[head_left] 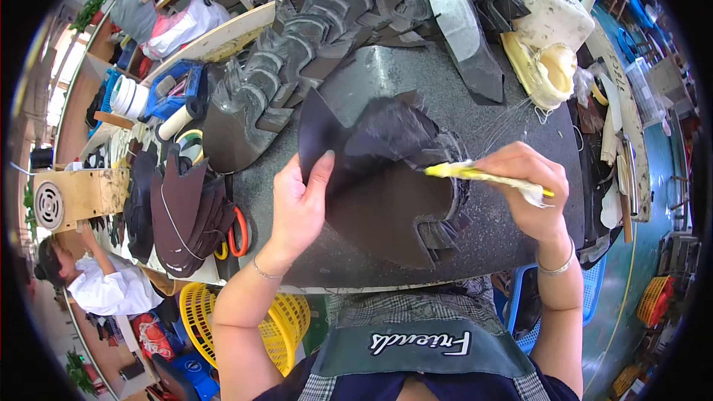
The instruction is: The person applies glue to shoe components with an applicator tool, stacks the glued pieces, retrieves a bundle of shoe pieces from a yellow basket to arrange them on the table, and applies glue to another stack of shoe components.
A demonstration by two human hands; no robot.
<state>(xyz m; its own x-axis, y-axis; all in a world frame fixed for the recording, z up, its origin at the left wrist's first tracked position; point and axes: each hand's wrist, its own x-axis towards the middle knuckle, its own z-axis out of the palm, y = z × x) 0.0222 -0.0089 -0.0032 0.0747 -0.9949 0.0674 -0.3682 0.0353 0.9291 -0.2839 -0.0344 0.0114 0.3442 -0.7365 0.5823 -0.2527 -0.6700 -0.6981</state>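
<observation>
My left hand (301,197) pinches the edge of a dark, curved shoe-upper piece (319,122) between thumb and fingers, raised above the worktable. Below it lies a fanned stack of the same dark brown pieces (386,212), with notched edges toward the right. In my right hand (531,186) is a yellow brush (468,171) caked with pale glue. Its tip points left, at the stack's right edge; whether it touches cannot be made out. The far part of the raised piece is smeared by motion.
Overlapping rows of dark pieces (312,26) line the far side. A glue-crusted pot (557,74) and white container (549,7) stand far right. At left are tied brown pieces (182,215), red-handled scissors (239,232) and a blue basket (174,89). Two people work at left.
</observation>
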